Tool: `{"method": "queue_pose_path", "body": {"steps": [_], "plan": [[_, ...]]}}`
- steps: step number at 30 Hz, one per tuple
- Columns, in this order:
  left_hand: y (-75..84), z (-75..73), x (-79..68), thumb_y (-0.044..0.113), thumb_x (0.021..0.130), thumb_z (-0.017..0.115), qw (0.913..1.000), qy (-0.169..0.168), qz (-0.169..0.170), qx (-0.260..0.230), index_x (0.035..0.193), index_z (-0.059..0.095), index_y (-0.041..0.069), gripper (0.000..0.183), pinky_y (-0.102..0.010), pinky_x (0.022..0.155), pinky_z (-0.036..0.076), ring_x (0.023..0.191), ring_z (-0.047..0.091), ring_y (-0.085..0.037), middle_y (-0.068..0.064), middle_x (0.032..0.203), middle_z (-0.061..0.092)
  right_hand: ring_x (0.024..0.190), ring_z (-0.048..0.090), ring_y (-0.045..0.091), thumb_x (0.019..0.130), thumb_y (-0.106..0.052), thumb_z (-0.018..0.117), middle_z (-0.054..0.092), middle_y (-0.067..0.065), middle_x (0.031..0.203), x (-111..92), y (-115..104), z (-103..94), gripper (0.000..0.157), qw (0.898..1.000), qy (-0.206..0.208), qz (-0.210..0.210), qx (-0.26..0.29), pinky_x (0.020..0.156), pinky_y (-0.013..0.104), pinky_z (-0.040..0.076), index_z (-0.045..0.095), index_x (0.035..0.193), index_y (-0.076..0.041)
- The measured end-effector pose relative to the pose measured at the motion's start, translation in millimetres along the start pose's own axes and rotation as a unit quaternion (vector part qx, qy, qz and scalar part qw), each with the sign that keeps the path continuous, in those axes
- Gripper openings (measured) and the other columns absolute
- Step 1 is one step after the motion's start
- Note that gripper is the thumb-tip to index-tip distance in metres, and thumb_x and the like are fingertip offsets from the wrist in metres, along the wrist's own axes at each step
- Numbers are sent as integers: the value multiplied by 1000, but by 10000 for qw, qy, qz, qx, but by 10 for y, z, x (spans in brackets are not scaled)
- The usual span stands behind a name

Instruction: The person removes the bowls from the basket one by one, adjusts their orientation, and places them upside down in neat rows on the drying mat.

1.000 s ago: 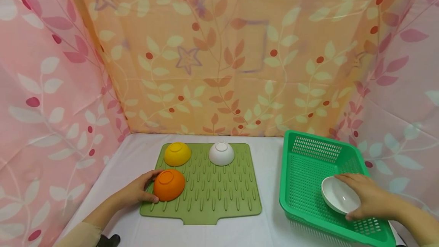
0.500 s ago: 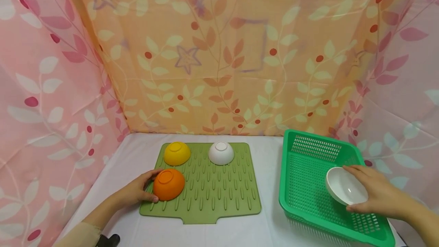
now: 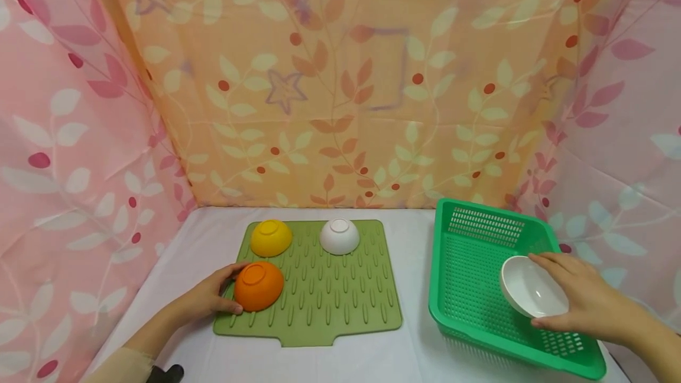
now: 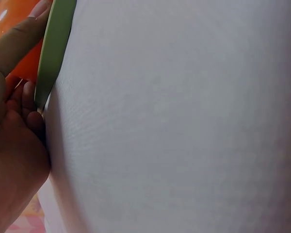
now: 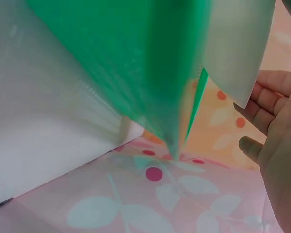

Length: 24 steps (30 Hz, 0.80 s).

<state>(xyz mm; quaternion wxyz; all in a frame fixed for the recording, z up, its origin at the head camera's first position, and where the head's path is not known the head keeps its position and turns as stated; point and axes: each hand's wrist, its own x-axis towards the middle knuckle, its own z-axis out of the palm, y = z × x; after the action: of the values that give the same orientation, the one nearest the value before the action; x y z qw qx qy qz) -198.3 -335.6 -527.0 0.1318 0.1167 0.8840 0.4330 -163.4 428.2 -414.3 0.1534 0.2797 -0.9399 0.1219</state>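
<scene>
My left hand (image 3: pixel 204 300) grips an orange bowl (image 3: pixel 259 291) from its left side, thumb at the near side and fingers round the far side. That bowl stands upside down on a green ridged mat (image 3: pixel 362 306). In the left wrist view the thumb lies along the orange bowl (image 4: pixel 26 63) over the mat's edge. My right hand (image 3: pixel 582 300) holds a white bowl (image 3: pixel 532 288) by its right side above the green basket (image 3: pixel 433 270), the bowl's inside tilted left toward the mat. The right wrist view shows fingertips at the white bowl's (image 5: pixel 237 43) rim.
An upturned yellow bowl (image 3: pixel 272 240) and an upturned white bowl (image 3: pixel 339 238) sit along the mat's far side. A white cloth (image 3: pixel 404 347) covers the table. Floral curtains (image 3: pixel 340 75) stand behind and on both sides.
The right hand has lifted the white bowl up and a little to the right inside the basket's outline. The left hand stays on the orange bowl; the head view has shifted slightly.
</scene>
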Motion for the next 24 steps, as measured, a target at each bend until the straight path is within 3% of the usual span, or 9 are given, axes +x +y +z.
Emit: {"method": "queue_pose_path", "body": {"steps": [5, 11, 14, 17, 19, 21, 24], "plan": [[12, -6, -16, 34, 74, 92, 10000, -11, 93, 5, 157, 36, 13, 102, -66, 119, 18, 146, 34, -43, -12, 147, 51, 122, 42, 41, 55, -61, 96, 52, 18, 137, 51, -147, -12, 119, 9999, 107, -78, -48, 122, 31, -9, 48, 149, -8], [41, -9, -24, 33, 75, 92, 9998, -6, 174, 20, 157, 37, 13, 101, -69, 118, 18, 145, 35, -44, -13, 148, 51, 120, 44, 33, 52, -65, 95, 54, 12, 134, 151, -358, -41, 119, 9992, 249, -293, -117, 112, 11, -3, 51, 148, -9], [39, -13, -17, 33, 75, 92, 9998, 12, 181, 5, 157, 37, 14, 101, -69, 118, 17, 145, 35, -43, -12, 148, 51, 119, 43, 28, 51, -65, 95, 54, 8, 132, 219, -456, -47, 119, 9986, 335, -385, -100, 108, 6, 3, 53, 147, -10], [24, -12, -5, 34, 74, 92, 9998, 42, 195, -1, 156, 38, 14, 100, -68, 119, 18, 144, 37, -40, -10, 146, 52, 120, 42, 25, 52, -67, 94, 53, 4, 133, 269, -567, -30, 118, 9991, 290, -280, -140, 111, 26, 31, 53, 147, -11], [1, -8, 3, 34, 75, 92, 9997, 32, 228, -18, 156, 38, 14, 100, -67, 119, 18, 143, 38, -38, -8, 144, 53, 123, 41, 28, 53, -69, 93, 53, 2, 134, 283, -648, -10, 116, 9996, 218, -162, -117, 99, 44, 46, 53, 148, -14], [-13, 3, 3, 35, 75, 92, 9998, -6, 200, -53, 156, 38, 15, 99, -66, 119, 20, 142, 39, -35, -7, 144, 53, 125, 40, 30, 55, -70, 92, 52, 1, 136, 289, -724, 10, 115, 9999, 137, -79, -65, 84, 58, 49, 52, 148, -16], [-32, 13, -5, 34, 75, 92, 9998, -39, 167, -108, 156, 37, 14, 99, -68, 119, 19, 142, 38, -37, -9, 146, 52, 129, 38, 40, 56, -67, 93, 51, 2, 137, 305, -816, 35, 113, 9997, 108, -85, 199, 96, 68, 42, 52, 149, -16]]}}
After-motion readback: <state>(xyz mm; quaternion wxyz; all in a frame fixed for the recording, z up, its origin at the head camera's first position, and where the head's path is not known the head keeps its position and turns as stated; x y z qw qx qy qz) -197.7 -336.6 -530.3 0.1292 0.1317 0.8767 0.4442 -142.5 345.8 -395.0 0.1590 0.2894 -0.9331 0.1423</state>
